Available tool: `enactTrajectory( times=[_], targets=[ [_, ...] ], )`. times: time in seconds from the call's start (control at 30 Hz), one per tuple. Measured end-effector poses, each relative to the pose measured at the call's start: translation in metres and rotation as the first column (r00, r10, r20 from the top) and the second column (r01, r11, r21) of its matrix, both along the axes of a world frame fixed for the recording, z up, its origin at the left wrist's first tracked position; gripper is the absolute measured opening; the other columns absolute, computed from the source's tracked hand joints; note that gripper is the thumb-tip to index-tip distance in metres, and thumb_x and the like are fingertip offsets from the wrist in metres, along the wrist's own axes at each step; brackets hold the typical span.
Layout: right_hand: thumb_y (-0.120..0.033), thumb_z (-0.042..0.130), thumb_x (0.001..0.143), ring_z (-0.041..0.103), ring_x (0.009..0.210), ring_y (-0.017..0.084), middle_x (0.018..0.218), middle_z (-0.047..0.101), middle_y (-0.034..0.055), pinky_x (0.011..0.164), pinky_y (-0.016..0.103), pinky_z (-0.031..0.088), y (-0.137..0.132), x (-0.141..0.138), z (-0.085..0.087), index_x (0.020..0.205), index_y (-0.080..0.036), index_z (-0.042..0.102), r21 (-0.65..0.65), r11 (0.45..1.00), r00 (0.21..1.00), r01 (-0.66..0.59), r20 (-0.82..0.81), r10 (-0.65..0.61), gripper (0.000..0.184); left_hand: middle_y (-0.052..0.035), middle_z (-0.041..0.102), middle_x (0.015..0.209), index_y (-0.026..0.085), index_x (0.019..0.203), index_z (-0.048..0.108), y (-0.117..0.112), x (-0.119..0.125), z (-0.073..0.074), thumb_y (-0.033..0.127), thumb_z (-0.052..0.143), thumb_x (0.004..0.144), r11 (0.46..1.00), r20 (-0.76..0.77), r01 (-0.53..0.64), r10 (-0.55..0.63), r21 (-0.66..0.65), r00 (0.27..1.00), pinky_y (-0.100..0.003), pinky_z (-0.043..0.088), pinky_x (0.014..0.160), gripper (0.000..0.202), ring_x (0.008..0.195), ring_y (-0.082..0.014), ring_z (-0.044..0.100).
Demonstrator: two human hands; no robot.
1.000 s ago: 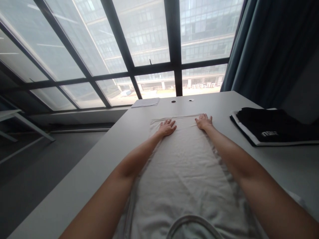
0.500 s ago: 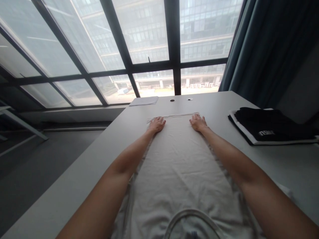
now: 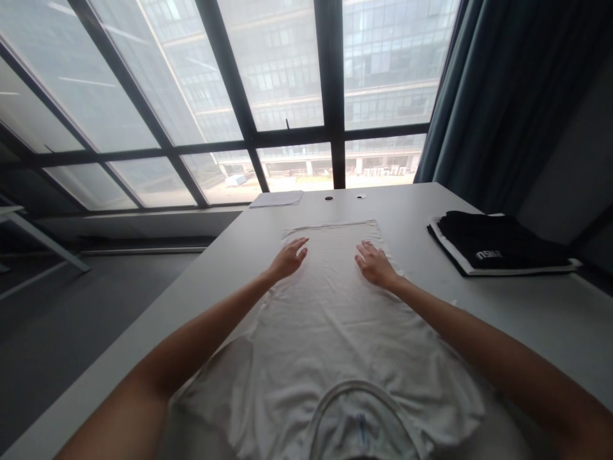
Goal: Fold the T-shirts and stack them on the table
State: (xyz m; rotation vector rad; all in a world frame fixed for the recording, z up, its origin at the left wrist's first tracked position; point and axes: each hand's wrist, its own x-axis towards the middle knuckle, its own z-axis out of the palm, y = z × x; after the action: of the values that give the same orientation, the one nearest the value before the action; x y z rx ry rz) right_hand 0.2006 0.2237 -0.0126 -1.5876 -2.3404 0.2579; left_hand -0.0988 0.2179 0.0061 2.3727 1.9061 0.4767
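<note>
A white T-shirt (image 3: 330, 306) lies spread on the table, its round collar near me and its hem at the far end. Both sleeves spread out to the sides near the collar, with creases across the cloth there. My left hand (image 3: 288, 259) is over the shirt's left edge just short of the hem, fingers stretched out. On the opposite edge, my right hand (image 3: 376, 263) is open too, fingers spread over the cloth. Whether either palm presses on the fabric I cannot tell.
The white table (image 3: 402, 211) reaches toward large windows. Folded black and white clothes (image 3: 498, 246) are stacked at the right. Papers (image 3: 276, 199) lie at the far left corner, beside two round cable holes. A dark curtain (image 3: 483, 115) hangs at the right.
Both hands have let go of the hem corners and drawn back toward me along the shirt's sides. The sleeves now show more fully.
</note>
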Motion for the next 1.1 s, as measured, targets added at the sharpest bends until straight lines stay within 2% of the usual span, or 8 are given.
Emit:
enactTrajectory(
  times=[0.1, 0.2, 0.33, 0.47, 0.6, 0.9, 1.0, 1.1],
  targets=[
    [-0.033, 0.032, 0.102, 0.02, 0.152, 0.028, 0.164, 0.025, 0.016, 0.12, 0.051, 0.021, -0.023, 0.023, -0.006, 0.151, -0.011, 0.04, -0.016, 0.998, 0.997, 0.064, 0.034, -0.064, 0.055, -0.0086, 0.042, 0.157, 0.019, 0.151, 0.045, -0.039, -0.005, -0.009, 0.044, 0.036, 0.102, 0.999, -0.022, 0.012, -0.013, -0.039, 1.0, -0.038, 0.028, 0.12, 0.056, 0.147, -0.0229, 0.035],
    [-0.035, 0.031, 0.102, 0.019, 0.152, 0.029, 0.164, 0.025, 0.0166, 0.119, 0.052, 0.021, -0.047, 0.037, -0.015, 0.153, -0.011, 0.037, -0.039, 0.997, 0.996, 0.067, 0.055, -0.065, 0.057, -0.0117, 0.03, 0.162, 0.021, 0.155, 0.039, -0.07, -0.004, -0.026, 0.05, 0.034, 0.102, 0.992, -0.111, -0.05, 0.037, -0.112, 0.993, -0.051, 0.023, 0.12, 0.06, 0.15, -0.0318, 0.025],
    [-0.037, 0.032, 0.102, 0.018, 0.152, 0.03, 0.164, 0.025, 0.0174, 0.121, 0.05, 0.016, -0.065, 0.047, -0.024, 0.155, -0.011, 0.035, -0.014, 0.997, 0.991, 0.075, 0.111, -0.073, 0.059, -0.0103, 0.023, 0.165, 0.026, 0.156, 0.035, -0.082, -0.004, -0.036, 0.054, 0.032, 0.102, 0.993, -0.188, -0.063, 0.043, -0.101, 0.981, -0.053, 0.017, 0.121, 0.061, 0.152, -0.033, 0.017],
    [-0.039, 0.034, 0.102, 0.02, 0.152, 0.029, 0.163, 0.026, 0.018, 0.121, 0.046, 0.015, -0.064, 0.051, -0.029, 0.154, -0.012, 0.038, 0.001, 0.996, 0.985, 0.087, 0.147, -0.086, 0.059, -0.0085, 0.023, 0.165, 0.028, 0.157, 0.034, -0.073, -0.007, -0.036, 0.056, 0.032, 0.102, 0.994, -0.199, -0.059, 0.038, -0.097, 0.979, -0.054, 0.016, 0.121, 0.062, 0.152, -0.0328, 0.018],
    [-0.039, 0.034, 0.101, 0.023, 0.151, 0.03, 0.163, 0.028, 0.0171, 0.121, 0.047, 0.016, -0.052, 0.054, -0.032, 0.153, -0.013, 0.039, 0.025, 0.994, 0.985, 0.106, 0.136, -0.109, 0.058, -0.0085, 0.021, 0.166, 0.029, 0.157, 0.034, -0.052, -0.007, -0.037, 0.057, 0.032, 0.102, 0.995, -0.178, -0.03, 0.013, -0.092, 0.984, -0.054, 0.016, 0.121, 0.062, 0.152, -0.0335, 0.019],
    [-0.041, 0.034, 0.101, 0.023, 0.151, 0.027, 0.164, 0.026, 0.0157, 0.12, 0.046, 0.016, 0.014, 0.052, -0.024, 0.154, -0.014, 0.038, 0.0, 0.992, 0.978, 0.128, 0.166, -0.127, 0.059, -0.0106, 0.025, 0.165, 0.024, 0.155, 0.038, 0.013, -0.003, -0.028, 0.053, 0.034, 0.101, 0.995, -0.158, -0.015, 0.0, -0.097, 0.987, -0.054, 0.018, 0.12, 0.062, 0.15, -0.0338, 0.024],
    [-0.04, 0.034, 0.101, 0.024, 0.151, 0.027, 0.163, 0.028, 0.0154, 0.12, 0.045, 0.017, 0.022, 0.049, -0.022, 0.153, -0.015, 0.039, 0.003, 0.992, 0.98, 0.13, 0.155, -0.128, 0.057, -0.0099, 0.023, 0.165, 0.024, 0.156, 0.037, 0.02, -0.001, -0.026, 0.053, 0.034, 0.101, 0.995, -0.164, -0.028, 0.011, -0.1, 0.986, -0.055, 0.017, 0.119, 0.061, 0.15, -0.0333, 0.024],
    [-0.039, 0.034, 0.102, 0.026, 0.15, 0.027, 0.162, 0.031, 0.0159, 0.119, 0.044, 0.019, 0.013, 0.048, -0.025, 0.151, -0.015, 0.042, 0.03, 0.991, 0.981, 0.133, 0.138, -0.136, 0.055, -0.0116, 0.022, 0.165, 0.023, 0.156, 0.035, 0.01, 0.001, -0.029, 0.052, 0.032, 0.102, 0.992, -0.17, -0.062, 0.043, -0.108, 0.984, -0.056, 0.017, 0.119, 0.061, 0.15, -0.0343, 0.022]
  ],
)
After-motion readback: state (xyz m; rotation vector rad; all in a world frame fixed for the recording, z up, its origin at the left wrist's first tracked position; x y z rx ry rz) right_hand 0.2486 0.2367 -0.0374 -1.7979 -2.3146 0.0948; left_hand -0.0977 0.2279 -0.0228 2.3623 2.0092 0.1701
